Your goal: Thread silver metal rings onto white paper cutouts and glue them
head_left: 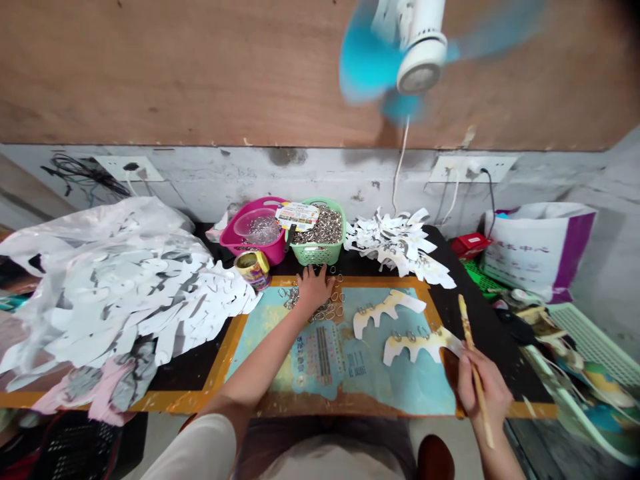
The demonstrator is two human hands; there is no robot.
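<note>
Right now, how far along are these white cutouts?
Done: the white cutouts heaped behind the mat seem to carry metal rings already. In hand: two cutouts on the mat, the nearer with rings along its top, while the right hand holds a wooden stick beside it and the left hand rests on loose rings. Remaining: the green basket is full of rings; the large heap is unclear.

A plywood board (150, 73) runs above a scuffed grey concrete wall (310, 190) set with two white socket plates (465, 169). A blue-bladed fan (400, 53) spins before the board, beyond the far edge of a black table (493, 333); grey floor (150, 440) shows below.
</note>
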